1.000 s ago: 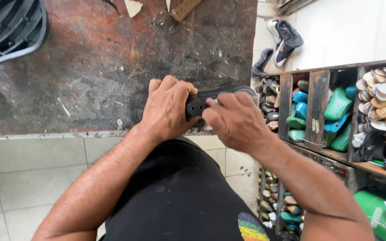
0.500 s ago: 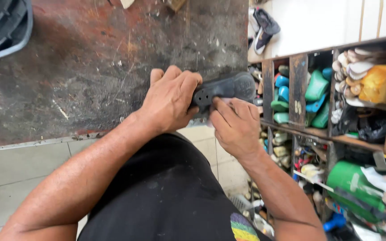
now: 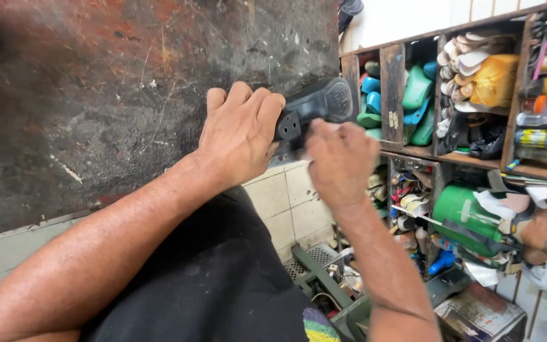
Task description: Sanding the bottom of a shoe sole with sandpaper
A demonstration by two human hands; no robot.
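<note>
While the left hand (image 3: 238, 133) clamps its fingers (image 3: 267, 111) over the near end of a black shoe sole (image 3: 318, 104), the right hand (image 3: 340, 158) sits just beside it, curled into a loose fist against the sole's lower edge; whether those fingers pinch anything cannot be told from here. The sole lies at the right edge of a worn, stained table (image 3: 96, 95), its far end jutting past the edge toward wooden shelves (image 3: 394, 82). Those shelves hold green and blue shoe lasts (image 3: 419, 88), pale insoles (image 3: 470, 54) and spray cans (image 3: 539, 136). Below, a green tin (image 3: 463, 209) and loose scraps crowd the floor. White tiles (image 3: 286, 196) run under the table edge.
</note>
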